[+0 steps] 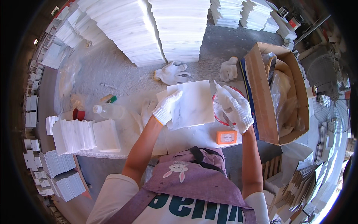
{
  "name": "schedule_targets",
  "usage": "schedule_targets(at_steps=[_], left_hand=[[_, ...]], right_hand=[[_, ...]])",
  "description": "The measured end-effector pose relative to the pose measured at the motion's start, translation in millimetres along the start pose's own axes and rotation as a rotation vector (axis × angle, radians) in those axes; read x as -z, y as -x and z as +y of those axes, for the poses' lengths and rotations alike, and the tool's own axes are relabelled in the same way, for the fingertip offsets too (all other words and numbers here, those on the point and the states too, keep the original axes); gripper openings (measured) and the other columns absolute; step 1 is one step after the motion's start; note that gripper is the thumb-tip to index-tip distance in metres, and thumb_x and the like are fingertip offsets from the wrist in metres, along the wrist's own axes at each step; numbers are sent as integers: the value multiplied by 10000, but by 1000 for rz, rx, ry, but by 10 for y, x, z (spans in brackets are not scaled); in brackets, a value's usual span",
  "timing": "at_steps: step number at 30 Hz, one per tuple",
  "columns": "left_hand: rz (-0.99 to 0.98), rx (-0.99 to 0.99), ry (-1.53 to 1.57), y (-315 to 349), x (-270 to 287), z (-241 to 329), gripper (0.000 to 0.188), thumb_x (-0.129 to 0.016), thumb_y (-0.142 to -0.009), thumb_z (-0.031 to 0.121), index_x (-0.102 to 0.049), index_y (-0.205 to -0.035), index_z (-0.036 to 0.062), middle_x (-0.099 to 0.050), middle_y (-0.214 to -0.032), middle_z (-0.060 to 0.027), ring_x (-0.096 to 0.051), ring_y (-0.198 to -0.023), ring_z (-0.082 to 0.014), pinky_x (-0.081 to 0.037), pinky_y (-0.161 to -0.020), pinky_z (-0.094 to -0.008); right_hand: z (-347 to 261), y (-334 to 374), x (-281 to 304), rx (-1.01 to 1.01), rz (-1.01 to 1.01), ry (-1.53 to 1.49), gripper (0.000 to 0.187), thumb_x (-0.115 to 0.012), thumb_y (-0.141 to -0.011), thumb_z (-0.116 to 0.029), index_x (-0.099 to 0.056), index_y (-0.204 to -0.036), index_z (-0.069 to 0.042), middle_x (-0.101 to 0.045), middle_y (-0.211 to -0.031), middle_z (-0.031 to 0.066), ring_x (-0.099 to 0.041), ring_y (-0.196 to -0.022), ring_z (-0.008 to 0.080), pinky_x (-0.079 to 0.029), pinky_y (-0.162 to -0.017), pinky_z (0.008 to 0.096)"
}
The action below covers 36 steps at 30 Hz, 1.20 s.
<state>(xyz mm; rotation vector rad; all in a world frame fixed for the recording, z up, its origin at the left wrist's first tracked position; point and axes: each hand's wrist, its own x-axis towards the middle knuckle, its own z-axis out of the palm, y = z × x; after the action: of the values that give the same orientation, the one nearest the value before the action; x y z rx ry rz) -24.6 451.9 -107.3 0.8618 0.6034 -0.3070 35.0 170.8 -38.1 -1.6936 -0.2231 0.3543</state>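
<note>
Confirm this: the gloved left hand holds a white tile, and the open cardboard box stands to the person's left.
The side is wrong: the head view shows the open cardboard box to the person's right. The gloved left hand does hold a white tile.

Left hand (pixel 167 106) on a tile (pixel 196 104), right hand (pixel 238 110) on a slim tool (pixel 226 117)

Both hands wear white gloves. The left holds the tile by its left edge above the desk (pixel 130 96). The right is over a red-rimmed bowl (pixel 214 108), partly hiding it. Nearer the person is an orange box (pixel 226 137); to the right, an open carton (pixel 262 98). Beyond the tile lies a loose glove (pixel 171 72).
</note>
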Motion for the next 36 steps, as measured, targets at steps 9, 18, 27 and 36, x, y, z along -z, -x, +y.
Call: schedule_targets(at_steps=[9, 18, 27, 36], left_hand=[[-15, 5, 11, 43, -66, 36, 360, -572, -983, 256, -585, -1258, 24, -622, -1179, -17, -578, -1083, -120, -459, -958, -262], [18, -8, 13, 25, -48, 14, 336, -593, -972, 261, -614, -1219, 33, -643, -1139, -16, -589, -1062, -120, -464, -951, -262], [14, -1, 31, 11, -37, 10, 318, -602, -966, 251, -623, -1199, 35, -646, -1130, -18, -589, -1057, -120, -465, -946, -261], [26, -24, -2, 10, -40, 9, 313, -597, -968, 240, -619, -1198, 28, -645, -1125, -18, -595, -1042, -118, -471, -935, -257]], right_hand=[[165, -146, 31, 90, -81, 144, 483, -607, -930, -341, -582, -1307, -41, -647, -1139, 83, -604, -951, 144, -502, -772, 269], [30, -200, -42, -83, -76, -55, 431, -717, -784, -32, -634, -1206, -65, -627, -1215, 151, -634, -1056, 313, -536, -886, 345], [-31, -205, -71, -65, -57, 3, 440, -641, -923, -268, -599, -1273, -5, -658, -1094, 66, -608, -898, 120, -498, -754, 242], [8, -225, -78, -70, -38, -27, 434, -648, -913, -250, -603, -1259, 9, -665, -1061, 77, -616, -866, 129, -507, -718, 245]])
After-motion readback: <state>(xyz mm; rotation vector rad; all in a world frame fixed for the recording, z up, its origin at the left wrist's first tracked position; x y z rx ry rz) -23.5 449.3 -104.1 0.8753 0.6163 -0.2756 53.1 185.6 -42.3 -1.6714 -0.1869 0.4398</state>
